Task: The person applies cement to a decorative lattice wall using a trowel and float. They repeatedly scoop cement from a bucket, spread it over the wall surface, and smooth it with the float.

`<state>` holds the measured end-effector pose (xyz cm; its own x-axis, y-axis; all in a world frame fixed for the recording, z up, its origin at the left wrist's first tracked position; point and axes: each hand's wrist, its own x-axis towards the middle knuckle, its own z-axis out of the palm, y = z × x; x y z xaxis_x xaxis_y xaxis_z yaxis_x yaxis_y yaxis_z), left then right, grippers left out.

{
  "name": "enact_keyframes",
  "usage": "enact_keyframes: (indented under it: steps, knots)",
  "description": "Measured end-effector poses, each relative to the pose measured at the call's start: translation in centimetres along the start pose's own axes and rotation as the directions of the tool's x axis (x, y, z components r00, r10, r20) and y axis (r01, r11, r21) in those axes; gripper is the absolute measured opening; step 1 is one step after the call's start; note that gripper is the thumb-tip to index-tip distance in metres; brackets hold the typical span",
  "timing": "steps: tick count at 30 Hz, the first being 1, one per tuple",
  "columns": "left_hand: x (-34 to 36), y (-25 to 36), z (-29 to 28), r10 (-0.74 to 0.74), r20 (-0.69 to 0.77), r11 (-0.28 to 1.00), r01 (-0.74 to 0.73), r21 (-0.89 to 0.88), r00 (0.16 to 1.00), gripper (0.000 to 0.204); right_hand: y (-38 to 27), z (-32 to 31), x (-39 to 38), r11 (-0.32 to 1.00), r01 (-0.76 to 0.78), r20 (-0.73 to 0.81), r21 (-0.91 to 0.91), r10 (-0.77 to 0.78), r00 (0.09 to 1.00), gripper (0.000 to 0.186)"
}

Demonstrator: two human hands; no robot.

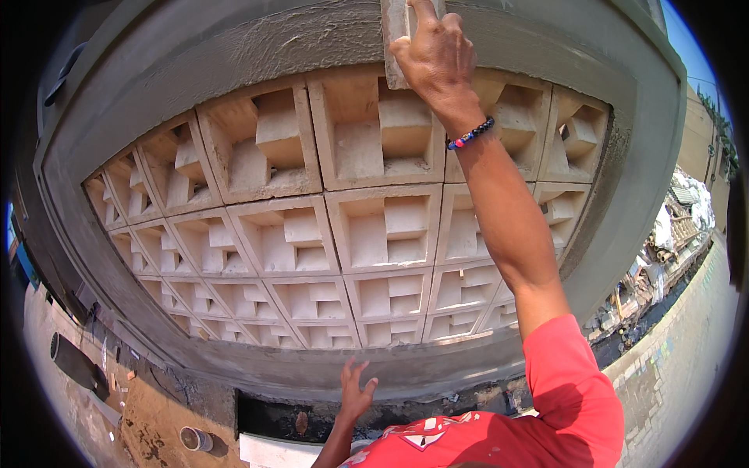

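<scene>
My right hand (438, 62) reaches up, its fingers closed round a long, narrow plastering float (396, 48). The float lies against the band of wet grey plaster (312, 37) above a panel of pale ventilation blocks (384, 226). A beaded bracelet (471, 134) circles the right wrist. Low down in front of the wall, my left hand (356, 394) holds nothing, with its fingers spread. It is nearest the plastered lower edge (312, 373) of the panel; whether it touches anything I cannot tell.
A dark ditch (269, 417) runs along the wall's foot, with a white board (273, 451) beside it. Sand (152, 417), a bucket (195, 439) and a dark cylindrical container (74, 363) are at lower left. Rubble and sacks (663, 242) line the paved road (663, 374) at right.
</scene>
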<state>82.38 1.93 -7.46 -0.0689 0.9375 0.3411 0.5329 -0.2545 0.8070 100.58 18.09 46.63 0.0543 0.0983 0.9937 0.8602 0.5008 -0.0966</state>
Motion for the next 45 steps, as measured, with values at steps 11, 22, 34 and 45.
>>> enact_keyframes:
  steps: [11,22,34,45]
  knots:
    - [1.2,1.1,2.0,0.033,0.083,0.999,-0.035,0.023,0.996,0.048,15.3,-7.3,0.6,0.957,-0.187,-0.115,-0.220,0.165,0.980,0.057]
    - [1.1,3.7,5.1,0.017,0.101,0.999,-0.020,0.037,0.995,0.047,32.0,-15.1,1.5,0.922,-0.229,-0.167,-0.312,0.184,0.969,0.058]
    - [1.5,6.0,7.9,0.035,0.131,0.998,-0.041,0.042,0.991,0.047,48.2,-26.4,-1.7,0.883,-0.412,-0.318,-0.222,0.334,0.887,0.066]
    - [3.0,8.1,9.4,0.061,0.182,0.996,-0.071,0.047,0.981,0.048,42.5,-20.0,0.5,0.964,-0.245,-0.185,0.107,0.261,0.947,0.053]
